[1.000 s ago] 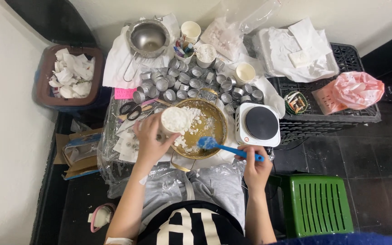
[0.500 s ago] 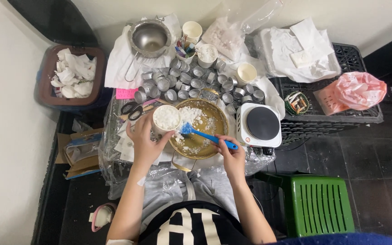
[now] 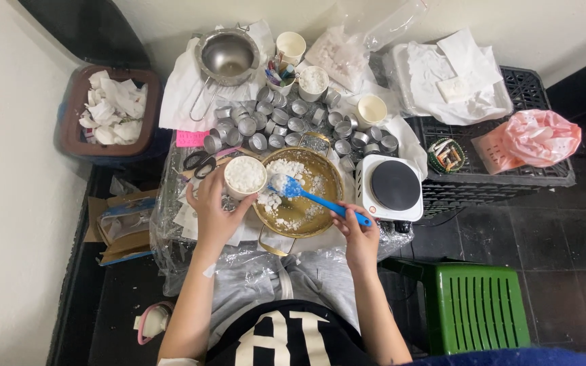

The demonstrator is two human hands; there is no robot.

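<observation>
My left hand (image 3: 213, 211) grips a paper cup (image 3: 244, 177) filled with white flakes, held at the left rim of a gold pan (image 3: 320, 215). My right hand (image 3: 359, 236) holds the handle of a blue spatula (image 3: 313, 198). The spatula's blade carries white flakes and sits over the pan right beside the cup. More white flakes lie scattered inside the pan.
Several small metal tins (image 3: 286, 123) crowd the table behind the pan. A white hot plate (image 3: 391, 188) stands to the right, a steel pot (image 3: 227, 57) and cups at the back, scissors (image 3: 199, 163) on the left. A bin of tissues (image 3: 110, 113) and a green stool (image 3: 479, 308) flank me.
The spatula has swung from the pan's right side to the cup's edge, lifting flakes. My right hand moved left with it, and the cup was lowered slightly toward the pan's rim.
</observation>
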